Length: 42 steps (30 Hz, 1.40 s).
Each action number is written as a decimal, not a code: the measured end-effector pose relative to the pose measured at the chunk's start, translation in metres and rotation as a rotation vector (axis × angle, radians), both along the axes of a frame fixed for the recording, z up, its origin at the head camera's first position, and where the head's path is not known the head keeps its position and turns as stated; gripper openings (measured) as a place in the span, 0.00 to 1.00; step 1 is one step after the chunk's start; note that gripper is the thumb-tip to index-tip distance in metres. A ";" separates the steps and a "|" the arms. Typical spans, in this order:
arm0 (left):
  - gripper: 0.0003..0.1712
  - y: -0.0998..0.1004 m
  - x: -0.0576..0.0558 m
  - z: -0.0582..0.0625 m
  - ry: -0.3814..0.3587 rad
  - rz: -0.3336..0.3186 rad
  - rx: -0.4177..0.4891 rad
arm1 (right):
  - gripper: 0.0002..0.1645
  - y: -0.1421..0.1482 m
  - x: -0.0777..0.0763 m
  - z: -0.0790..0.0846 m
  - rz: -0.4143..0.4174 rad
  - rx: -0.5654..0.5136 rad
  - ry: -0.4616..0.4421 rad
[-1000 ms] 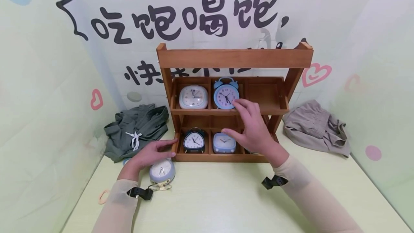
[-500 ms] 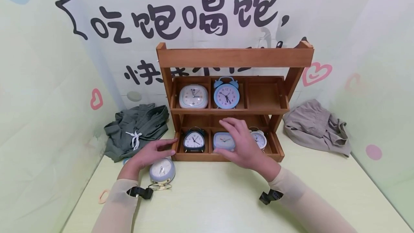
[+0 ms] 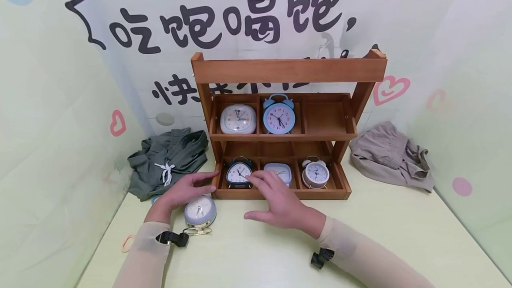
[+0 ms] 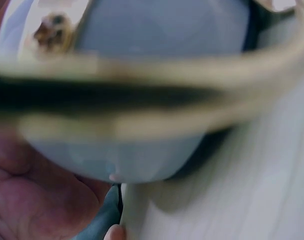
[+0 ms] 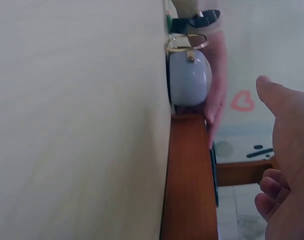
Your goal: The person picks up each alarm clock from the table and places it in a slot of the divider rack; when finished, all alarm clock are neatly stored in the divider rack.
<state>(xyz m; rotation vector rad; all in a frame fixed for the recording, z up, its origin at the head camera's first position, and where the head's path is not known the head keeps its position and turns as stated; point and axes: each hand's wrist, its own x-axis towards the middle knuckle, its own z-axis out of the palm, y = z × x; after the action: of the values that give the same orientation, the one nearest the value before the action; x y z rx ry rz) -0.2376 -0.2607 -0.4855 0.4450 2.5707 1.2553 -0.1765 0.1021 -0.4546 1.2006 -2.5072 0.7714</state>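
My left hand (image 3: 185, 192) touches the left end of the wooden shelf (image 3: 288, 71) with its fingers extended. Just below it, a lavender alarm clock (image 3: 199, 211) lies face up on the table; its gold handle fills the left wrist view. My right hand (image 3: 282, 206) hovers before the lower tier, holding nothing, thumb spread from the fingers. Its fingertips overlap the dark triangular clock (image 3: 238, 173), and it partly hides the light blue square clock (image 3: 285, 171). At the lower right sits a white twin-bell clock (image 3: 316, 174).
Up on the top tier stand a white rounded clock (image 3: 238, 119) and a blue twin-bell clock (image 3: 279, 118), left of a bare compartment (image 3: 326, 117). Dark green cloth (image 3: 168, 159) lies to the left of the shelf, beige cloth (image 3: 390, 157) to its right.
My right hand has come down and left from the blue twin-bell clock on the top tier to in front of the lower tier, uncovering the white twin-bell clock. My left hand stays put.
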 end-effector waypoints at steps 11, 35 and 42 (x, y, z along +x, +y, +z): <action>0.37 0.000 0.000 -0.001 -0.015 0.007 0.014 | 0.59 -0.030 0.013 -0.015 0.109 0.067 -0.076; 0.38 0.000 0.000 -0.001 0.009 -0.008 0.014 | 0.60 -0.074 0.019 -0.034 0.182 0.204 -0.223; 0.37 -0.001 0.000 -0.001 0.003 -0.005 0.014 | 0.60 -0.086 0.014 -0.034 0.175 0.220 -0.216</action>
<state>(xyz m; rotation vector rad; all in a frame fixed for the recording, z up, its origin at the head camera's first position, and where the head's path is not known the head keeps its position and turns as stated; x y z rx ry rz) -0.2373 -0.2620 -0.4863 0.4558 2.5627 1.2733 -0.1622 0.0162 -0.4890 1.5005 -2.7480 0.7143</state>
